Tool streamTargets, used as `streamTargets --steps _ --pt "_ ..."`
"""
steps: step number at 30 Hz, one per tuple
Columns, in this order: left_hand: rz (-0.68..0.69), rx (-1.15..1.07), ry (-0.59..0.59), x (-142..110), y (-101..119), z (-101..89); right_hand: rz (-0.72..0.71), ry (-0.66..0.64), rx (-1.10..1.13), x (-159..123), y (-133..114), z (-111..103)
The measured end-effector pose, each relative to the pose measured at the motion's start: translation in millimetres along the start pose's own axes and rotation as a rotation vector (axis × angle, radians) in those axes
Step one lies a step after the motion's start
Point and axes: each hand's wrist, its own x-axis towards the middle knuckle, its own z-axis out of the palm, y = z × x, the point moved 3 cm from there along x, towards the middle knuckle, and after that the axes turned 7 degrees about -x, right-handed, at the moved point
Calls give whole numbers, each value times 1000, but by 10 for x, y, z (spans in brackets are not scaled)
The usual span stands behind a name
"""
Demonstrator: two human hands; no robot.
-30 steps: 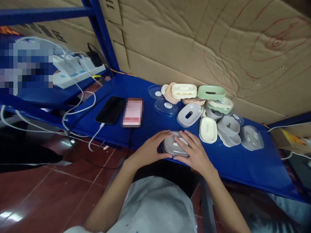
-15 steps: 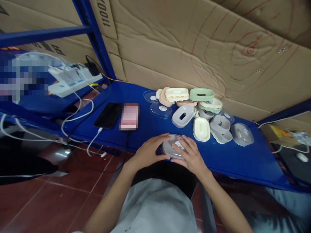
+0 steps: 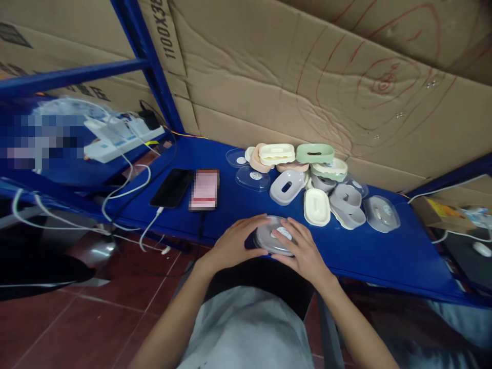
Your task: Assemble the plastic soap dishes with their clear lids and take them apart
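Note:
A grey oval soap box with a clear lid (image 3: 273, 240) lies at the near edge of the blue shelf (image 3: 384, 251). My left hand (image 3: 235, 243) curls round its left side, and my right hand (image 3: 303, 251) grips its right side with fingers over the lid. Behind them sits a heap of oval soap box parts (image 3: 319, 177) in cream, green, pink and grey. Two clear lids (image 3: 253, 178) lie at the heap's left, and a closed grey box (image 3: 381, 213) rests at its right.
A black phone (image 3: 171, 188) on a white cable and a second phone (image 3: 204, 190) lie left of the heap. A white power strip (image 3: 123, 134) with tangled cables sits far left. Cardboard (image 3: 307, 77) lines the wall behind. Red tiled floor (image 3: 77, 323) lies below.
Both hands stay clasped on the grey box with only small finger shifts. The view has tilted, so everything sits slightly lower and further left in the picture.

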Motion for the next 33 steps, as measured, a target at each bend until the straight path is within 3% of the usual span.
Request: streamTargets --steps 3,6,11,16,19,22,25,29,33 --pt "-30 59 -33 -13 18 -5 95 16 -63 -271 -6 -103" --pt "-37 115 10 65 55 -7 247 49 -167 -761 138 -269" --pt "75 317 155 562 216 71 532 157 -409 -1704 626 -627" --pt "68 436 101 996 231 240 803 202 -644 -2188 1234 -830" --pt "77 461 124 923 169 247 902 217 -691 -2221 1618 -845" --pt "87 470 201 674 87 160 972 233 -699 -2183 1957 -815" --pt "99 442 246 414 -1 61 990 313 -720 -2092 2122 -785" --pt "130 340 254 234 -83 6 859 450 -681 -1706 1942 -754" --pt "151 283 228 220 -95 17 614 270 -494 -967 1655 -562"
